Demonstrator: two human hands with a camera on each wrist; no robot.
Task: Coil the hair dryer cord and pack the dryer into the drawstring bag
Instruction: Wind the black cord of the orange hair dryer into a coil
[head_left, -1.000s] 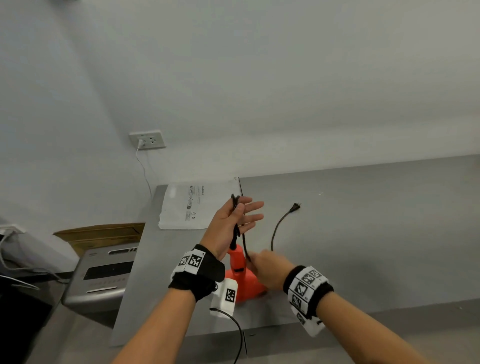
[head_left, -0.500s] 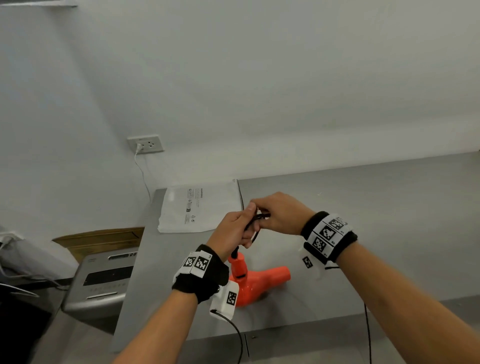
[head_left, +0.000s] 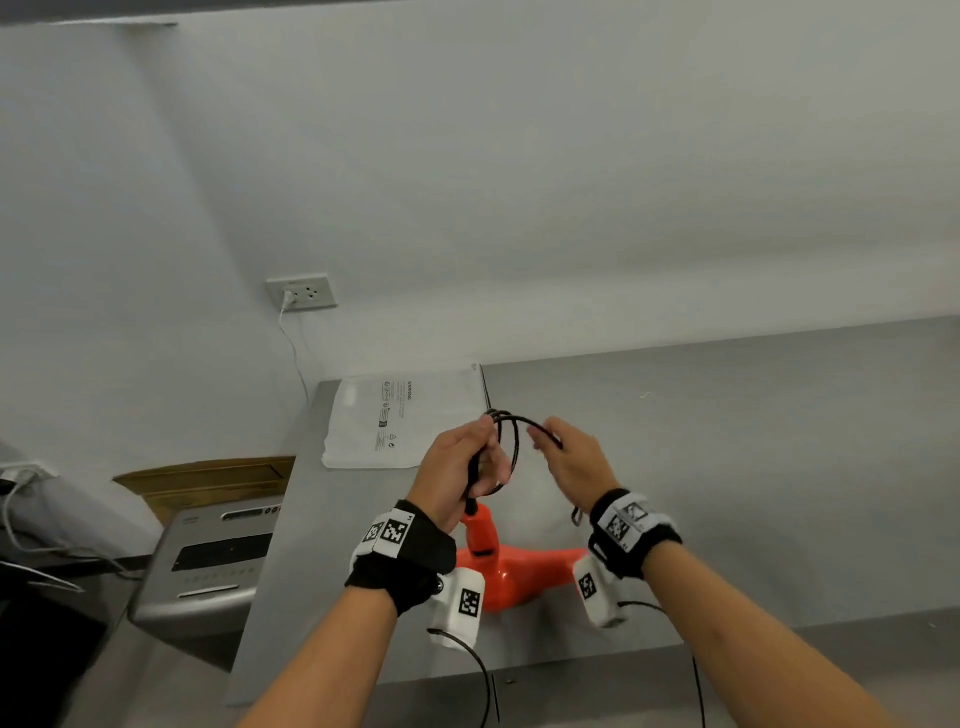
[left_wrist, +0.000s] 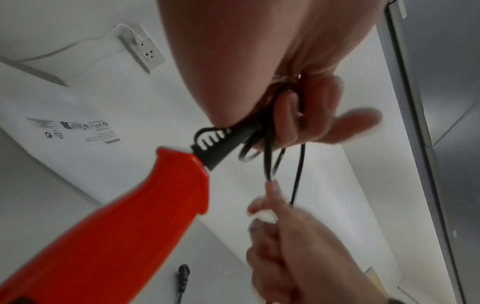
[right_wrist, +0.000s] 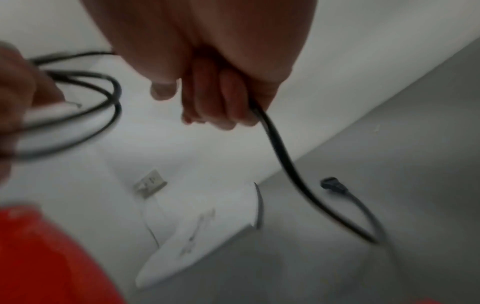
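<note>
An orange hair dryer (head_left: 511, 569) lies on the grey table (head_left: 753, 441), handle up, partly behind my wrists. Its black cord (head_left: 511, 441) rises from the handle in a few loops held by my left hand (head_left: 462, 467). In the left wrist view my left hand (left_wrist: 298, 107) grips the looped cord (left_wrist: 270, 160) just above the dryer handle (left_wrist: 145, 205). My right hand (head_left: 569, 460) grips the free length of cord (right_wrist: 280, 156) to the right of the loops. The plug (right_wrist: 333, 185) lies on the table. The white bag (head_left: 400, 421) lies flat at the table's far left corner.
A wall socket (head_left: 301, 292) with a white cable plugged in sits above the table's left end. Left of the table, lower down, stand a grey machine (head_left: 208, 561) and a brown cardboard box (head_left: 208, 475). A white wall runs behind the table.
My right hand carried the cord up to the left hand, then drew back to the right. The left hand now holds more loops, and the plug has moved nearer on the table.
</note>
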